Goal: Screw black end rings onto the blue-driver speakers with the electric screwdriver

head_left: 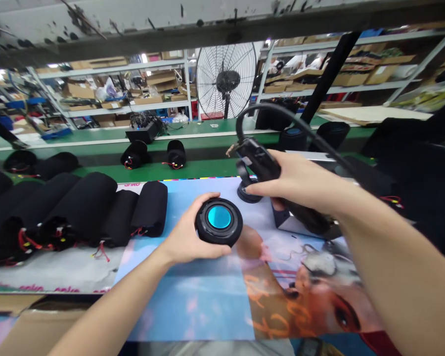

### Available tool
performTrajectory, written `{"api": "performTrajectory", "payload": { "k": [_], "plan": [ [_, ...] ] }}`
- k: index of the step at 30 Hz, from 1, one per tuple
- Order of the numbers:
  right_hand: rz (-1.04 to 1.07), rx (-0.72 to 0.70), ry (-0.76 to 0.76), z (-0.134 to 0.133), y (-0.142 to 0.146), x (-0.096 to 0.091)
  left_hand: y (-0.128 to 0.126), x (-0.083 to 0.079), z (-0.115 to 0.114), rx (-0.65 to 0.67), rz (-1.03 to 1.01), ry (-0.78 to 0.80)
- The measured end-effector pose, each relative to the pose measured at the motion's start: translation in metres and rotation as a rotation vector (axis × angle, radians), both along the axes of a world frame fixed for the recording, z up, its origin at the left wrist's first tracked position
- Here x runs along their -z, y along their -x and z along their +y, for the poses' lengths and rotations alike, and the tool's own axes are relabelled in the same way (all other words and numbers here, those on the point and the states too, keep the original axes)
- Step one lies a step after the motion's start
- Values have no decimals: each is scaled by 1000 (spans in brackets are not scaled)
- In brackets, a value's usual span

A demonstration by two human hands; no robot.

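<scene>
My left hand grips a black round speaker by its side, thumb below and fingers around the back. Its face, with a shiny blue disc in the centre, is turned up towards me. To the right, my right hand is closed around a black tool with a thick cable looping from its top; its exact kind is unclear. The thumb of that hand lies by a small black round part on the printed sheet. A box-like thing with pale sides is partly hidden beneath the right hand.
Several black cylinders with red wires lie at left, and two more stand on the green bench. A black power unit sits farther back. Behind are a large fan, shelves with cartons, and dark cylinders at right.
</scene>
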State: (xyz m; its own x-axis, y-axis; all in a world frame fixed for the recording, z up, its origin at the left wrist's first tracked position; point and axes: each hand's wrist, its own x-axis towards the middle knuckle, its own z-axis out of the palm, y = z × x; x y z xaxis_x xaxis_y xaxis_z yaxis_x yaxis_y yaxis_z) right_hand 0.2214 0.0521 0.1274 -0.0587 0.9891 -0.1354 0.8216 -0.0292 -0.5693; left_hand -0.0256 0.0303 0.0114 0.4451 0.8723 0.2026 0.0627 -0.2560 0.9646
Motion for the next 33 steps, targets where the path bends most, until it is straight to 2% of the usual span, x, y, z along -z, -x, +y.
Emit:
{"api": "performTrajectory", "payload": {
  "k": [4,8,12,15,16,17,18,20,22,25,28,30,33],
  "plan": [
    [242,-136,-102,-29,-7,4,8,8,5,126,-98,-14],
    [233,-497,-20,-35,1,7,10,0,11,225,-100,39],
    [115,-750,103,-27,15,-2,10,-19,12,239,-33,66],
    [156,-882,115,-21,12,-5,12,-14,13,176,-36,66],
    [179,-860,97,-21,8,-3,13,-9,14,173,-58,74],
    [205,-782,56,-22,4,0,14,-2,15,182,-92,83],
    [228,-652,-2,-25,0,4,15,5,17,197,-131,95],
    [286,-305,-128,-34,-3,15,17,16,19,210,-197,101],
    [335,-80,-114,-45,3,28,19,22,18,185,-203,99],
    [380,-32,-5,-59,21,44,22,20,12,173,-191,87],
    [327,-9,-66,-63,36,53,19,16,-3,130,-217,23],
    [318,0,-100,-63,38,56,10,15,-18,33,-216,-8],
    [336,-32,-101,-62,33,54,-12,15,-38,-185,-205,60]
  ]
}}
